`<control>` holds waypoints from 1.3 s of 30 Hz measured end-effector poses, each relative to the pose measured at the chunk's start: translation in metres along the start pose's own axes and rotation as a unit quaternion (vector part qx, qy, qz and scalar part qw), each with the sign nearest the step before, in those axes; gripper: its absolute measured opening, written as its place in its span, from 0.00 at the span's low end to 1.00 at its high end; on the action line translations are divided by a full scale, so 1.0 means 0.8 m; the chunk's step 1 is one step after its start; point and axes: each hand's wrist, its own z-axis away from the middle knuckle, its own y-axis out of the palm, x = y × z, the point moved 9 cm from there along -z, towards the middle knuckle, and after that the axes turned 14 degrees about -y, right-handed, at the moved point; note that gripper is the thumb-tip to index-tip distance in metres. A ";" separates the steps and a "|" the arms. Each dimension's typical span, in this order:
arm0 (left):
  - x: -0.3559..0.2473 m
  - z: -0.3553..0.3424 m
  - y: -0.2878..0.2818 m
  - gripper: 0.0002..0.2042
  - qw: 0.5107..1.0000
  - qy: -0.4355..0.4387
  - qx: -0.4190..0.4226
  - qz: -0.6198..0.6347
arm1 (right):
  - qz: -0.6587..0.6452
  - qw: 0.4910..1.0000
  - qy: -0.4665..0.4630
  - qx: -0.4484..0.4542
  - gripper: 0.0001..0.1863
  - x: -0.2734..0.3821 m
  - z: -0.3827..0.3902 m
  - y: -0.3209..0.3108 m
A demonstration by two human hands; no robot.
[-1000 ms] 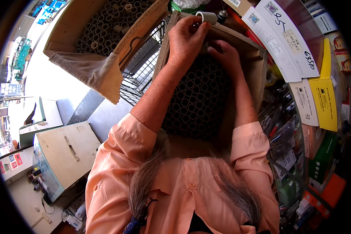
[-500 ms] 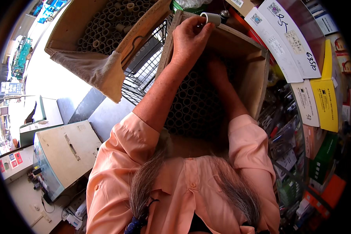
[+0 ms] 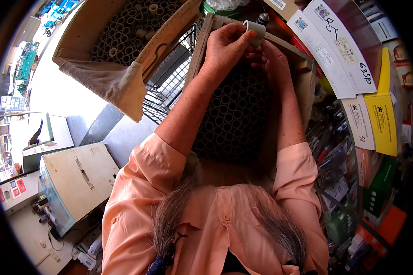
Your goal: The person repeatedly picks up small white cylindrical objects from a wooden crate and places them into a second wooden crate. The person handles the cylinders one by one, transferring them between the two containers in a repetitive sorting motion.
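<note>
A short pale plastic pipe piece is pinched between the thumb and fingers of my left hand. It is held over the far end of an open wooden box. Just right of and below the pipe piece is my right hand, palm turned toward the left hand. Its fingers are loosely bent and a little apart, partly in shadow, and I see nothing in them. Beneath both hands, many short grey pipe pieces stand on end in the box, packed tightly with their round openings up.
A second wooden box at upper left holds similar pipe pieces, with a grey cloth over its corner. A black wire basket lies between the boxes. Cartons, including a yellow box, line the right side. A cabinet stands at left.
My right hand has come up out of the box and now sits beside the left one. My left hand has shifted slightly right and nearer, still pinching the pipe piece, which has tilted.
</note>
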 end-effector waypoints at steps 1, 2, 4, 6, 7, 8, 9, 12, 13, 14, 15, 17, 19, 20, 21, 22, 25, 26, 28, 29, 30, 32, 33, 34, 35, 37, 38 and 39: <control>0.003 -0.002 0.001 0.11 1.000 -0.008 0.005 -0.009 | -0.029 1.000 0.002 -0.005 0.20 0.007 0.001 0.000; 0.007 -0.003 0.003 0.11 1.000 -0.015 0.010 -0.017 | -0.058 0.998 0.004 -0.011 0.21 0.009 0.002 0.000; 0.007 -0.004 0.005 0.11 1.000 -0.012 0.025 -0.012 | -0.050 0.999 -0.017 -0.013 0.22 0.010 0.002 -0.005; 0.008 -0.004 0.006 0.12 0.999 -0.019 0.035 -0.002 | -0.045 0.998 -0.031 -0.011 0.22 0.011 0.003 -0.007; 0.008 -0.003 0.005 0.12 0.999 -0.027 0.038 0.005 | -0.044 0.998 -0.033 -0.008 0.21 0.012 0.003 -0.007; 0.008 -0.003 0.005 0.12 0.998 -0.035 0.041 0.012 | -0.042 0.998 -0.036 -0.005 0.21 0.013 0.003 -0.007; 0.008 -0.002 0.005 0.12 0.998 -0.040 0.037 0.012 | -0.050 0.998 -0.041 -0.004 0.20 0.013 0.003 -0.007; 0.007 0.000 0.002 0.13 0.999 -0.040 0.014 -0.003 | -0.058 0.997 -0.049 -0.005 0.19 0.013 0.003 -0.008; 0.007 0.001 0.000 0.13 0.999 -0.031 -0.001 -0.017 | -0.050 0.998 -0.048 -0.008 0.19 0.015 0.003 -0.009; 0.006 0.002 -0.002 0.13 0.999 -0.021 -0.017 -0.031 | -0.042 0.998 -0.048 -0.011 0.18 0.015 0.004 -0.010; 0.005 0.000 -0.009 0.14 0.997 0.006 -0.043 -0.066 | -0.016 0.999 -0.049 -0.003 0.18 0.014 0.003 -0.011; 0.005 -0.006 -0.023 0.14 0.984 0.059 -0.096 -0.135 | 0.035 0.998 -0.050 0.015 0.19 0.007 -0.002 -0.013; 0.003 -0.005 -0.019 0.14 0.987 0.051 -0.099 -0.113 | 0.233 0.967 -0.091 0.041 0.19 -0.012 -0.006 -0.020; 0.000 -0.004 -0.017 0.14 0.988 0.047 -0.101 -0.103 | 0.329 0.936 -0.110 0.054 0.20 -0.019 -0.008 -0.024; 0.001 -0.003 -0.017 0.14 0.989 0.040 -0.102 -0.103 | 0.378 0.912 -0.136 0.080 0.19 -0.013 0.001 -0.007; 0.001 -0.002 -0.017 0.13 0.989 0.034 -0.102 -0.104 | 0.399 0.901 -0.142 0.099 0.17 -0.021 0.004 0.003; 0.004 -0.003 -0.017 0.13 0.990 0.023 -0.098 -0.103 | 0.455 0.869 -0.141 0.134 0.11 -0.060 0.011 0.029; 0.004 -0.003 -0.017 0.13 0.990 0.021 -0.097 -0.102 | 0.478 0.858 -0.116 0.147 0.13 -0.071 0.013 0.034; 0.004 -0.003 -0.020 0.13 0.990 0.019 -0.099 -0.100 | 0.521 0.832 -0.068 0.176 0.18 -0.079 0.020 0.046; 0.005 -0.003 -0.021 0.13 0.990 0.018 -0.100 -0.098 | 0.543 0.813 -0.086 0.193 0.17 -0.087 0.020 0.051; 0.005 -0.003 -0.019 0.13 0.991 0.018 -0.097 -0.096 | 0.566 0.792 -0.102 0.206 0.17 -0.103 0.019 0.051; 0.006 -0.004 -0.016 0.13 0.991 0.017 -0.092 -0.091 | 0.596 0.761 -0.138 0.214 0.15 -0.121 0.025 0.050; 0.006 -0.004 -0.016 0.13 0.991 0.019 -0.092 -0.091 | 0.604 0.752 -0.159 0.211 0.15 -0.120 0.029 0.052; 0.005 -0.003 -0.017 0.12 0.991 0.020 -0.093 -0.092 | 0.611 0.743 -0.180 0.206 0.14 -0.119 0.033 0.053; 0.005 -0.003 -0.017 0.12 0.991 0.022 -0.093 -0.092 | 0.608 0.744 -0.181 0.209 0.14 -0.122 0.034 0.053; 0.005 -0.004 -0.016 0.12 0.991 0.022 -0.090 -0.095 | 0.602 0.748 -0.182 0.213 0.14 -0.121 0.036 0.053; 0.005 -0.004 -0.015 0.12 0.991 0.022 -0.088 -0.097 | 0.600 0.749 -0.175 0.220 0.14 -0.123 0.036 0.052; 0.005 -0.004 -0.015 0.12 0.991 0.021 -0.090 -0.098 | 0.598 0.749 -0.170 0.228 0.13 -0.123 0.035 0.052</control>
